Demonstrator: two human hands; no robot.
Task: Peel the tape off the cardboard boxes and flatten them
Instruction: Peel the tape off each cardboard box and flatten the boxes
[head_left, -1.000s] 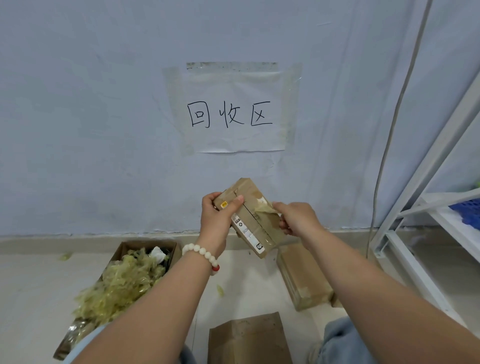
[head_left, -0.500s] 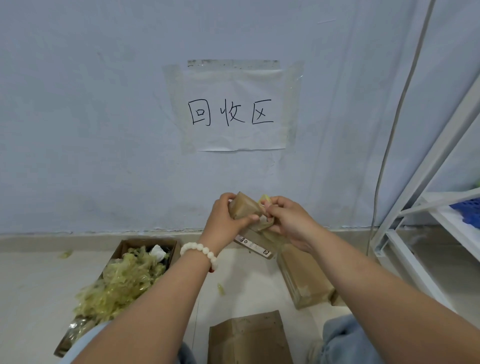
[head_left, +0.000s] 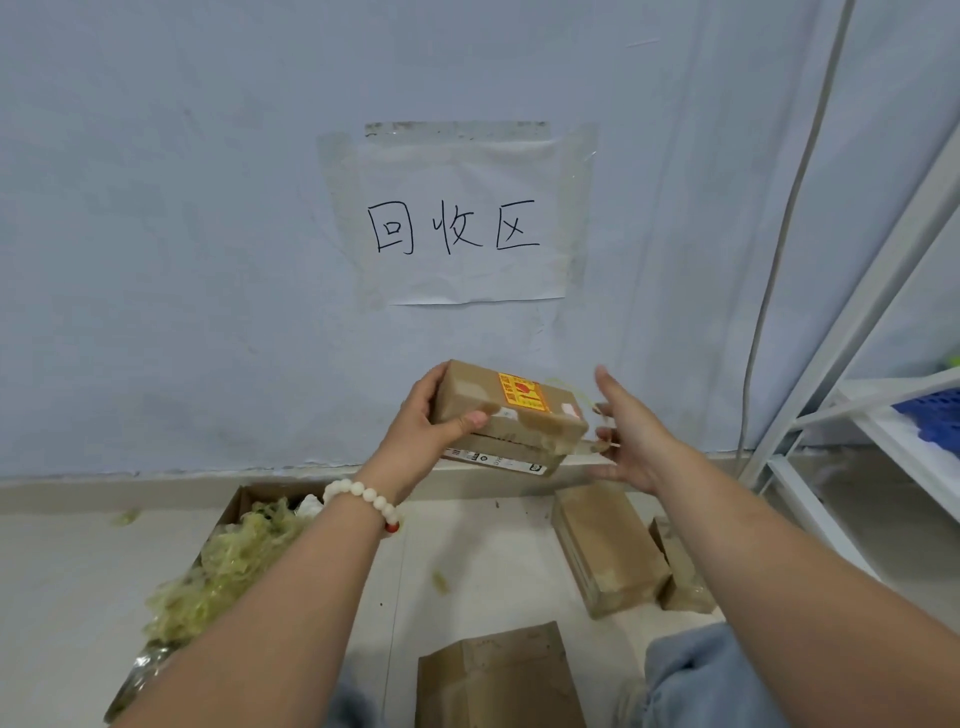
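- One flat cardboard sheet (head_left: 496, 675) lies nearest on the floor, with a denim knee (head_left: 711, 675) to its right.
- At left an open carton (head_left: 236, 506) holds yellowish tape scraps (head_left: 228, 566); the left forearm crosses over it and hides its near right side.
- One loose scrap (head_left: 440, 581) lies on the floor between the arms.
- Two floor boxes (head_left: 608, 545) sit closed side by side at right, the smaller one partly behind the larger.
- The left hand (head_left: 421, 441), with a bead bracelet (head_left: 363, 499) at the wrist, grips the box (head_left: 511, 418) in the air before the wall. Its thumb is clamped on the near face and its fingers wrap behind the left end.
- Tape (head_left: 560, 442) hangs crumpled at the box's right end.
- The right hand (head_left: 631, 441) is just beside that end, fingers straight and spread; whether a strand sticks to them cannot be told.
- A white shelf (head_left: 883, 415) stands at right.
- Farthest, a paper sign (head_left: 457, 223) is taped to the wall, and a cable (head_left: 779, 249) runs down beside it.
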